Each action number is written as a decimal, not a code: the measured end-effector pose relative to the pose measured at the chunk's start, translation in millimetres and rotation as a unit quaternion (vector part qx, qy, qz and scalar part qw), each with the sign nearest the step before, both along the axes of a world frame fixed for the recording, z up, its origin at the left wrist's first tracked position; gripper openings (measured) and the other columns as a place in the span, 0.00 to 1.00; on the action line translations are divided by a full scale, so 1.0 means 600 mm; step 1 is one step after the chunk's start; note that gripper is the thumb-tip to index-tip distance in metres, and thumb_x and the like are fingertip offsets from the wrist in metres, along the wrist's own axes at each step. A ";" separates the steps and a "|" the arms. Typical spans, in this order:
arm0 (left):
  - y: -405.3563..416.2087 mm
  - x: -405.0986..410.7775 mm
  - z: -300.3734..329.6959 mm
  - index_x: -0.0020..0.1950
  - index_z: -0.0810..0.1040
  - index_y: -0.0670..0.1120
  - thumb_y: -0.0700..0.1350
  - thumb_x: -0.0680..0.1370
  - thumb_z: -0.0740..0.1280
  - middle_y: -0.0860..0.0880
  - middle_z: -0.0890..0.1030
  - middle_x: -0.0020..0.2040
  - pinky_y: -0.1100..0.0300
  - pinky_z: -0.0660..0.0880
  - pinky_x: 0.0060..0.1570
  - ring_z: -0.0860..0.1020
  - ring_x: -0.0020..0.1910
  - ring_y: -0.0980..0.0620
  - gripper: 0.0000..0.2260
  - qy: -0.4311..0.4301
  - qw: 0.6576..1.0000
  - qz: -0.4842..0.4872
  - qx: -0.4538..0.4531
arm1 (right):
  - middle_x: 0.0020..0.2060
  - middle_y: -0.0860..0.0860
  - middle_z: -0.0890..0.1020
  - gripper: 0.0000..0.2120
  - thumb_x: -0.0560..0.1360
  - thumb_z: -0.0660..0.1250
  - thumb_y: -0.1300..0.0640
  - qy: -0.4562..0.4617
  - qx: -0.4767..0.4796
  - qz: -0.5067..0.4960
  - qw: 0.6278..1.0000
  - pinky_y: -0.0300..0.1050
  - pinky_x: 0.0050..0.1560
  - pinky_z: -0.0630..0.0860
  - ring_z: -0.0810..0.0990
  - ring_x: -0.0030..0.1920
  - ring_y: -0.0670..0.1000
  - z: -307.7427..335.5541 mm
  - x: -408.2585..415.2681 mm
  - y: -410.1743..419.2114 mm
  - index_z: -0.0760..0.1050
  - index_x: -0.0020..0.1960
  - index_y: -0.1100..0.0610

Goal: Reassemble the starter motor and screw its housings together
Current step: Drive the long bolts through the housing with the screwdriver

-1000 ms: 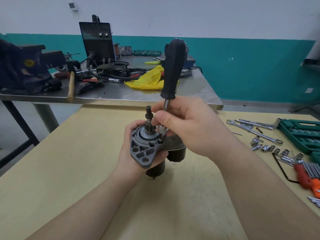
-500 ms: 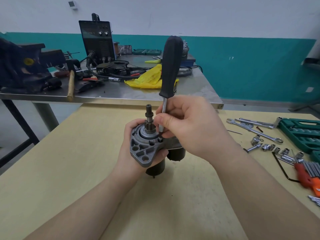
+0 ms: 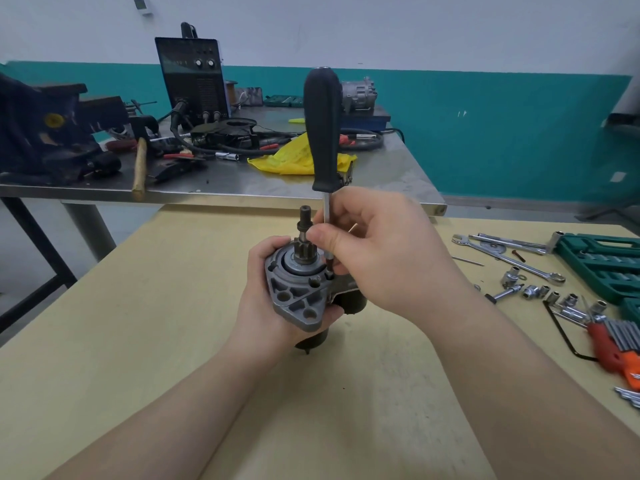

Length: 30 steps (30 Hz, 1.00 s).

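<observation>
Two hands work at the middle of the pale wooden surface (image 3: 104, 341). The left hand (image 3: 263, 306) wraps its fingers round the starter motor (image 3: 298, 289), which stands upright with its grey flanged housing and pinion shaft on top and its dark body below, the lower end near the surface; whether it touches cannot be told. The right hand (image 3: 377, 251) pinches the metal shank of a screwdriver (image 3: 322, 133) between thumb and curled fingers, low down near the tip. The screwdriver stands nearly vertical, black handle uppermost, its tip at a hole on the right side of the housing flange, just beside the pinion.

To the right lie spanners (image 3: 509, 258), loose sockets (image 3: 533, 291), a green tool case (image 3: 602, 261) and a red-handled hex key set (image 3: 616, 348). Far behind stands a steel bench (image 3: 398, 174) bearing a blue vise (image 3: 45, 133), a black welding machine (image 3: 190, 81), a hammer (image 3: 140, 168) and a yellow bag (image 3: 294, 157).
</observation>
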<state>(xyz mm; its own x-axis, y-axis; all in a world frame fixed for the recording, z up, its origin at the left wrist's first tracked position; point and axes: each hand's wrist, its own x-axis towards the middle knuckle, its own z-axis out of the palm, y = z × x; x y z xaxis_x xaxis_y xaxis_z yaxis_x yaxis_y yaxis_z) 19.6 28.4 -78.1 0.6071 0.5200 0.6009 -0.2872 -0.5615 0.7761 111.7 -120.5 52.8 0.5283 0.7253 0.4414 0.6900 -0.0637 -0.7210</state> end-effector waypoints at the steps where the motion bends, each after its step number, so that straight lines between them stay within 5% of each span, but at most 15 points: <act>1: -0.001 -0.004 -0.001 0.69 0.64 0.69 0.50 0.60 0.85 0.67 0.78 0.65 0.65 0.79 0.60 0.81 0.65 0.58 0.45 -0.003 1.000 -0.008 -0.006 | 0.42 0.42 0.85 0.04 0.80 0.74 0.51 0.007 -0.004 0.000 1.000 0.56 0.46 0.86 0.86 0.44 0.49 0.001 0.003 -0.002 0.82 0.47 0.48; 14: -0.016 -0.004 0.012 0.70 0.66 0.63 0.51 0.60 0.85 0.65 0.79 0.64 0.55 0.81 0.62 0.82 0.65 0.55 0.44 -0.011 1.000 -0.006 -0.025 | 0.40 0.44 0.88 0.07 0.84 0.68 0.58 0.021 -0.057 0.045 0.997 0.56 0.52 0.86 0.87 0.45 0.47 0.015 0.009 -0.015 0.81 0.48 0.49; 18: -0.017 -0.005 0.012 0.69 0.66 0.65 0.50 0.61 0.85 0.65 0.79 0.64 0.64 0.79 0.61 0.81 0.65 0.57 0.43 -0.014 1.000 -0.001 -0.020 | 0.40 0.45 0.87 0.04 0.80 0.75 0.51 0.007 -0.054 0.023 0.998 0.56 0.49 0.86 0.87 0.43 0.46 0.016 0.009 -0.015 0.83 0.47 0.50; 22: -0.010 -0.007 0.008 0.69 0.65 0.67 0.50 0.61 0.85 0.64 0.78 0.66 0.57 0.80 0.63 0.81 0.67 0.53 0.43 -0.027 0.999 0.005 -0.017 | 0.38 0.50 0.84 0.14 0.75 0.77 0.42 -0.005 -0.027 -0.022 0.999 0.59 0.43 0.84 0.85 0.40 0.51 0.010 0.001 -0.008 0.80 0.45 0.52; 27: -0.003 -0.005 0.004 0.69 0.66 0.68 0.48 0.61 0.87 0.60 0.78 0.67 0.51 0.81 0.65 0.80 0.68 0.50 0.45 -0.027 0.999 0.006 -0.018 | 0.36 0.36 0.82 0.10 0.81 0.71 0.41 -0.008 -0.033 0.000 0.999 0.33 0.36 0.71 0.81 0.39 0.38 0.010 -0.007 -0.005 0.81 0.44 0.45; 30: -0.003 -0.006 0.003 0.68 0.66 0.69 0.49 0.61 0.87 0.61 0.79 0.67 0.58 0.79 0.65 0.80 0.68 0.52 0.44 -0.018 1.000 -0.001 -0.025 | 0.42 0.39 0.86 0.08 0.84 0.68 0.47 0.018 -0.055 0.025 0.998 0.43 0.45 0.79 0.83 0.44 0.41 0.021 0.001 -0.012 0.83 0.49 0.47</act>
<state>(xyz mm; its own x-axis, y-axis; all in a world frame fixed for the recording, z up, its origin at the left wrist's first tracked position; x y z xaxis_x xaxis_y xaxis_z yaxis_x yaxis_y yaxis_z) 15.7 26.4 -76.1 0.5863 0.5490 0.5957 -0.3157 -0.5223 0.7921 112.0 -127.9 65.4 0.5037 0.7946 0.3390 0.6678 -0.1093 -0.7363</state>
